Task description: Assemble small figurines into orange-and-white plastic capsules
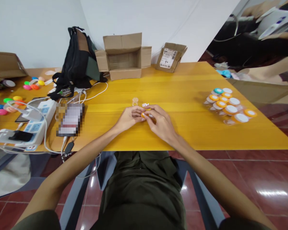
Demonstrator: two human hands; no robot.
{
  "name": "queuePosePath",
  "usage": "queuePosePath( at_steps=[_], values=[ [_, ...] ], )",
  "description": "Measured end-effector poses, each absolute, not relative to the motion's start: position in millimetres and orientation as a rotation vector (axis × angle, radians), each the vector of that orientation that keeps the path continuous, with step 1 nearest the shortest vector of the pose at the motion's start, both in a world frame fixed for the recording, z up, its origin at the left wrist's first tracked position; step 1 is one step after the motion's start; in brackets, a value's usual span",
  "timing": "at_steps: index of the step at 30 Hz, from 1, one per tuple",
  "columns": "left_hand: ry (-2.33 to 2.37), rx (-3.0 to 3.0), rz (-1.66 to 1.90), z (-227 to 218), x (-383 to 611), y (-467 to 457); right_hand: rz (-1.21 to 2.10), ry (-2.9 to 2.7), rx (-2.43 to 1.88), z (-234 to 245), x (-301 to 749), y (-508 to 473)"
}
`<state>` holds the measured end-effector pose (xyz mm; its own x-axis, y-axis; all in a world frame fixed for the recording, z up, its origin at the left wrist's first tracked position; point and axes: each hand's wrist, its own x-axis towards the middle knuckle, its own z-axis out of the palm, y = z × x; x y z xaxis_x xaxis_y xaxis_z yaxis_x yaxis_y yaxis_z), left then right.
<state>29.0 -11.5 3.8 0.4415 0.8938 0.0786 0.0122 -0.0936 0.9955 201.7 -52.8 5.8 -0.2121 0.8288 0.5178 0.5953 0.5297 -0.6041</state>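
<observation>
Over the middle of the table, near its front edge, my left hand [128, 119] and my right hand [161, 124] meet with curled fingers. Between their fingertips is a small orange cap [143, 115], pinched from both sides and mostly covered by the fingers. A bit of white shows by my right fingers; I cannot make out what it belongs to. Just beyond my hands, a small clear container [134, 101] rests on the table. Beside it, close to my right fingers, is a white disc with dark dots [145, 104].
Several clear bottles with orange, white and teal caps [230, 109] cluster on the right. Two cardboard boxes [125, 74] [169, 59] and a backpack [76, 60] line the back. A phone [70, 119], a power strip [42, 118], cables and colourful plastic eggs [35, 86] occupy the left. Another person's arm [271, 68] shows at right.
</observation>
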Motion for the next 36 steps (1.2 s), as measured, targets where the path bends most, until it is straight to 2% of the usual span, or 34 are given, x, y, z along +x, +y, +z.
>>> queuePosePath(
  at_steps=[18,36],
  values=[
    [0.856,1.479,0.896,5.3,26.5,-10.1,0.468,-1.979,-1.144,17.7,218.8,-51.4],
    [0.855,1.37,0.894,15.1,23.1,-12.9,0.855,-1.732,-1.143,22.4,211.2,-53.3]
  ],
)
